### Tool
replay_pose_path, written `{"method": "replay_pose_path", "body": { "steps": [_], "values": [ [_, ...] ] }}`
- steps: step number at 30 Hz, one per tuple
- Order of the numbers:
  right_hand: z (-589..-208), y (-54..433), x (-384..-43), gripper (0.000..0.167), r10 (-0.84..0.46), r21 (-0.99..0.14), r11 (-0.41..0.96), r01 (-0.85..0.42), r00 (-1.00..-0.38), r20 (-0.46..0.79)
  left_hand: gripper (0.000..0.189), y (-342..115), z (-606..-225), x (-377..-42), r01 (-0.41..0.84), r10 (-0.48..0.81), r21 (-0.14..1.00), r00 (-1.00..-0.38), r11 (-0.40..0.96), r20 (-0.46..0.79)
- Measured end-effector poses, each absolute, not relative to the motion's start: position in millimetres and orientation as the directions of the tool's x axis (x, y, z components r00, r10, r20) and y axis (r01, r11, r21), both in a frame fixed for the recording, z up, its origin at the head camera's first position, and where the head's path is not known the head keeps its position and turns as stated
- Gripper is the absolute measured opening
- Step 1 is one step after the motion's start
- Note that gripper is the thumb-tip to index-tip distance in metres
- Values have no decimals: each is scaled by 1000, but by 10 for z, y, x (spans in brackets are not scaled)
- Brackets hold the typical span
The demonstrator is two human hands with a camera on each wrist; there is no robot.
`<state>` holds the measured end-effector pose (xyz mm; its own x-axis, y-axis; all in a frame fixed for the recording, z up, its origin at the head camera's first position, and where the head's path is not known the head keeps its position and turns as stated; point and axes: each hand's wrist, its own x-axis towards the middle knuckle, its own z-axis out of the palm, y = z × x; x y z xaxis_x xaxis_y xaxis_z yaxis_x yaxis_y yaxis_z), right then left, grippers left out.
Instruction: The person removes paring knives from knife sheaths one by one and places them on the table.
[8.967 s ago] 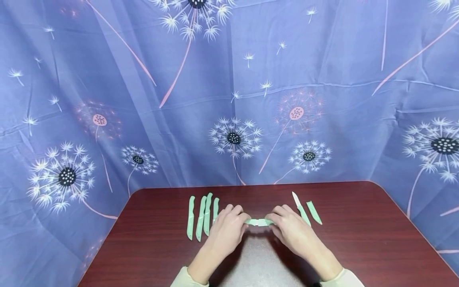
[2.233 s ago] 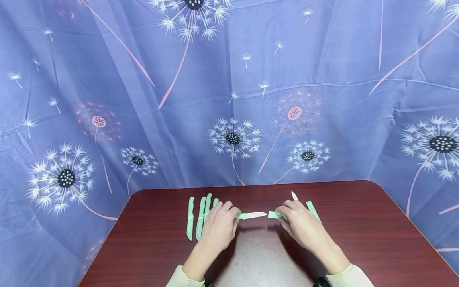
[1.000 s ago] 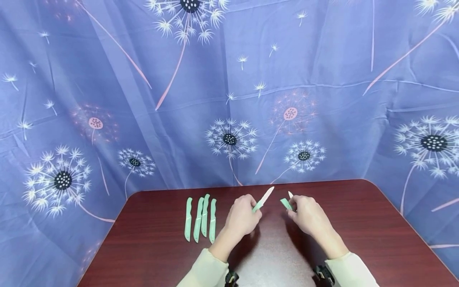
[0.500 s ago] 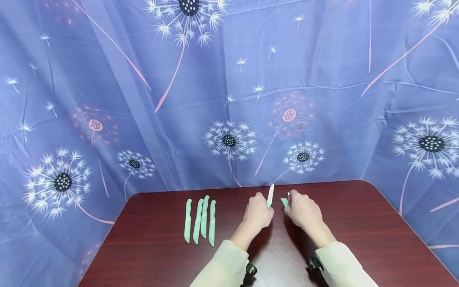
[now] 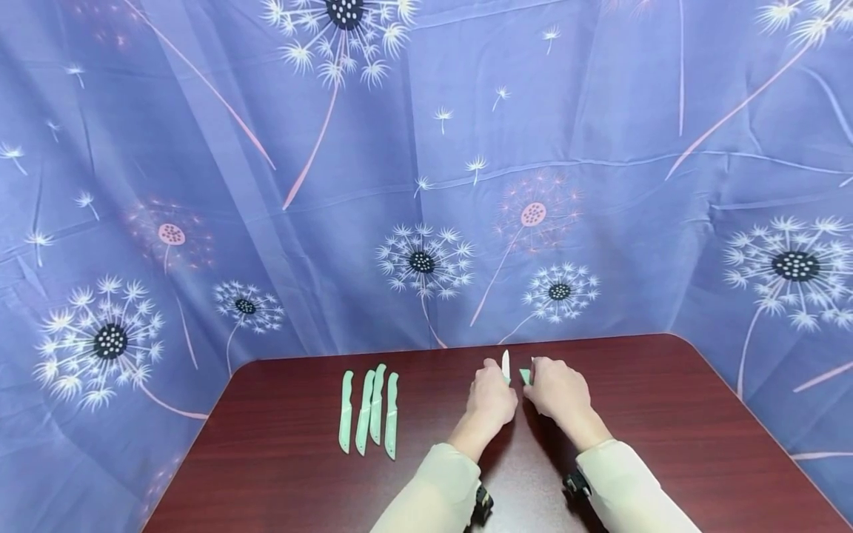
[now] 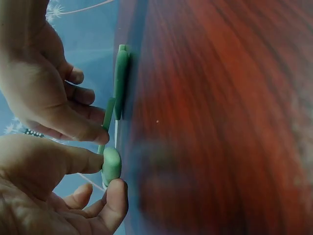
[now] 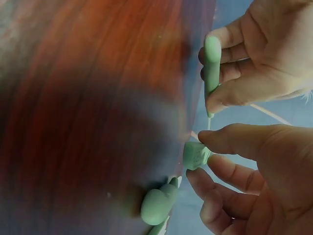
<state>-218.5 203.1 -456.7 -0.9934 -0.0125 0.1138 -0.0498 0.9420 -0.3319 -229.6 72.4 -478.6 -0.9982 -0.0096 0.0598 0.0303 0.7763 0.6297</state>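
Note:
My left hand (image 5: pixel 492 392) grips a small knife by its pale green handle (image 7: pixel 212 63), its white blade (image 5: pixel 506 364) pointing away towards the curtain. Close to its right, my right hand (image 5: pixel 556 385) pinches a green knife sheath (image 7: pixel 195 154) between thumb and fingertips. Blade and sheath are apart, side by side in the head view. On the table beneath the right hand lies a second unsheathed knife (image 6: pixel 121 73); the head view shows only its tip, the hand covering the rest.
Several sheathed green knives (image 5: pixel 366 411) lie roughly parallel on the left of the dark red wooden table (image 5: pixel 280 459). Behind the table's far edge hangs a blue curtain (image 5: pixel 320 296) with dandelion prints.
Earlier both hands held one knife and sheath crosswise; the blade has come out of the sheath. Since then my left hand has moved right and turned the blade to point away.

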Motion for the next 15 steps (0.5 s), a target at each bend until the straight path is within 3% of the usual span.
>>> {"method": "replay_pose_path", "body": {
  "steps": [8, 15],
  "values": [
    [-4672, 1996, -2262, 27, 7, -307, 951, -13, -998, 64, 45, 798, -4828, -2327, -29, -31, 621, -1000, 783, -7],
    [-4735, 2005, -2292, 34, -7, -256, 966, -29, -996, 87, 51, 886, -5030, -2459, -17, -30, 587, -999, 809, 13]
  ]
}}
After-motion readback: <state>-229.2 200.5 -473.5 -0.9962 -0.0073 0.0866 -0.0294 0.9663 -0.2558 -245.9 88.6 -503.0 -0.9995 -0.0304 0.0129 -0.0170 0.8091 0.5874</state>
